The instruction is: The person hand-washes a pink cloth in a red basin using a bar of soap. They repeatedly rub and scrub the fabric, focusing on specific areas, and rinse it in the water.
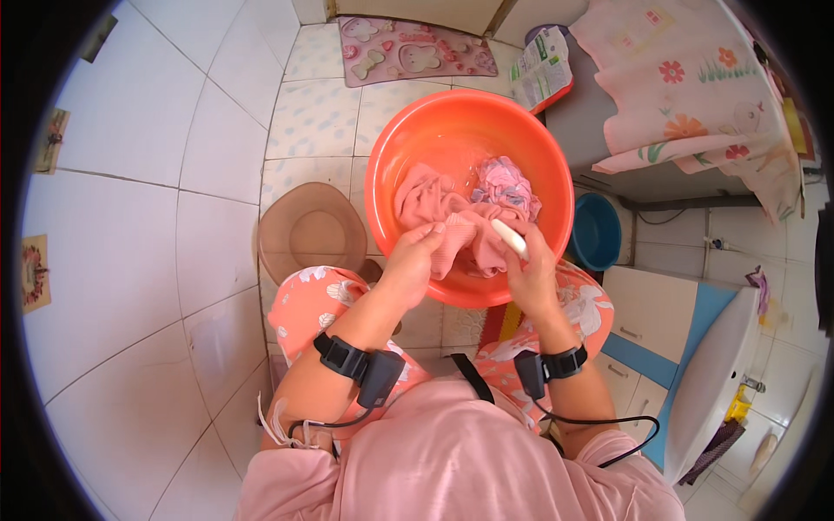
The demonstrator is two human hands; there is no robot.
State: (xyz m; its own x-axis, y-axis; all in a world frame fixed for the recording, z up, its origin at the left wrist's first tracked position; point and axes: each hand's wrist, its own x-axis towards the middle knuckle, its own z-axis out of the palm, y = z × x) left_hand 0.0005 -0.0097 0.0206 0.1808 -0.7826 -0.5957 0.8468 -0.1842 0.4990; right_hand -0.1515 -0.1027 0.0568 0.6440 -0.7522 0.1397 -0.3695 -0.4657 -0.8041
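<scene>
Orange plastic forms the round basin (408,130) between the person's knees, where a pink ribbed garment (453,239) lies bunched inside, next to a crumpled patterned cloth (506,184). Both forearms angle inward over the near rim, wrists strapped. The left hand (415,256) pinches the garment's ribbed edge between thumb and fingers; the right hand (532,267), fingers curled, grips a white soap bar (509,238) just above the fabric.
</scene>
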